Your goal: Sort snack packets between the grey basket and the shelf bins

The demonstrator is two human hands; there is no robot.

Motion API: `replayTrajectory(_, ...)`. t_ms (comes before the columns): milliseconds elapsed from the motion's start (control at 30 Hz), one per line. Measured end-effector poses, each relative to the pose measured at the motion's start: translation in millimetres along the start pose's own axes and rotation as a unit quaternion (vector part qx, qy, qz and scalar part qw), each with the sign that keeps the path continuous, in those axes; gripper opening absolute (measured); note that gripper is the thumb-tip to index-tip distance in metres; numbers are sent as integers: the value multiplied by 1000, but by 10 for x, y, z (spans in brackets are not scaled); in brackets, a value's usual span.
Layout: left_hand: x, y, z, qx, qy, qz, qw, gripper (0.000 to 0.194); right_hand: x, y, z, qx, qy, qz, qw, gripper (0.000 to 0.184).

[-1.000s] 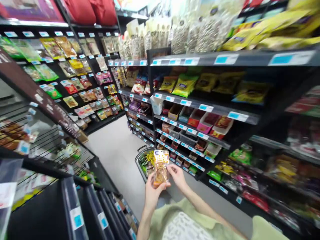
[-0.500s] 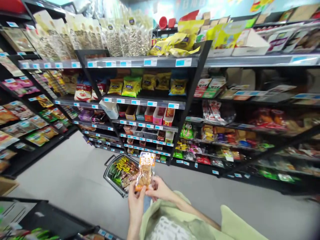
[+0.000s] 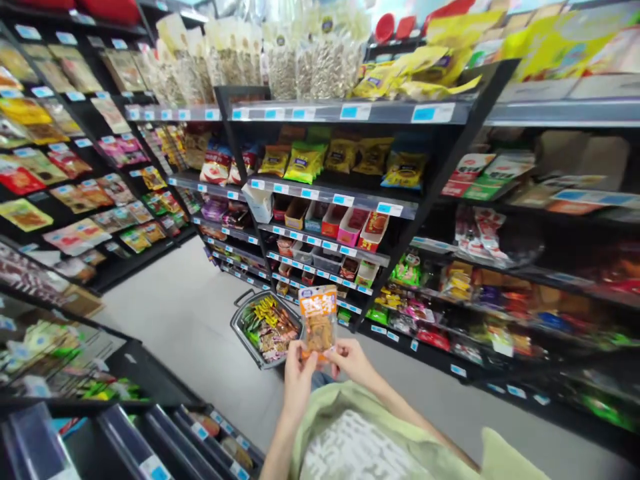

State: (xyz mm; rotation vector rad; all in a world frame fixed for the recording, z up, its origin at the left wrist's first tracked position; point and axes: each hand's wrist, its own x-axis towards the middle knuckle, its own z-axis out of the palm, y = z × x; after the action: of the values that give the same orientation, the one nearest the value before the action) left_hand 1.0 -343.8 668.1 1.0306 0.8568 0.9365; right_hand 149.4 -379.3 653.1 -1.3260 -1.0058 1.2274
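Note:
An orange-and-clear snack packet (image 3: 320, 320) is held upright in front of me, its printed face turned my way and brownish pieces showing through the window. My left hand (image 3: 300, 368) pinches its lower left corner. My right hand (image 3: 349, 360) grips the lower right corner between thumb and fingers. Just beyond and left of the packet, a dark-rimmed shopping basket (image 3: 239, 333) stands on the floor with several yellow, green and pinkish packets in it. Part of its right side lies behind the packet and my left hand.
A black shelf unit (image 3: 320, 190) with snack bags and small boxes faces me. More racks of packets (image 3: 75, 193) line the left side. Near me at lower left is a shelf with dark dividers (image 3: 130, 440). Grey floor (image 3: 190, 333) lies between them.
The view has swung left, so the shelves and basket appear farther right and more left racks show. The packet stays in both hands, its front now clearer with less glare.

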Motion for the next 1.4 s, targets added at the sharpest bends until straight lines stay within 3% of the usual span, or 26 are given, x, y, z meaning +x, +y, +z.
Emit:
replayTrajectory(167,-4,-47,-5,-1,9,-24,1000,40,-70,-2,-49,-17,18,-11,1000,47)
replayTrajectory(333,-11,44,-79,51,29,18,998,35,-89,-17,35,-39,28,-60,997,51)
replayTrajectory(567,-38,168,-58,88,34,31,995,32,-88,0,97,12,42,-57,997,45)
replayTrajectory(933,-49,126,11,66,45,30,996,32,-125,18,42,4,61,-63,996,41)
replayTrajectory(1167,-48,97,5,67,106,36,991,31,-127,23,69,24,56,-50,997,41)
replayTrajectory(1400,-51,147,-5,12,117,22,993,32,-106,-27,105,2,43,-62,997,41)
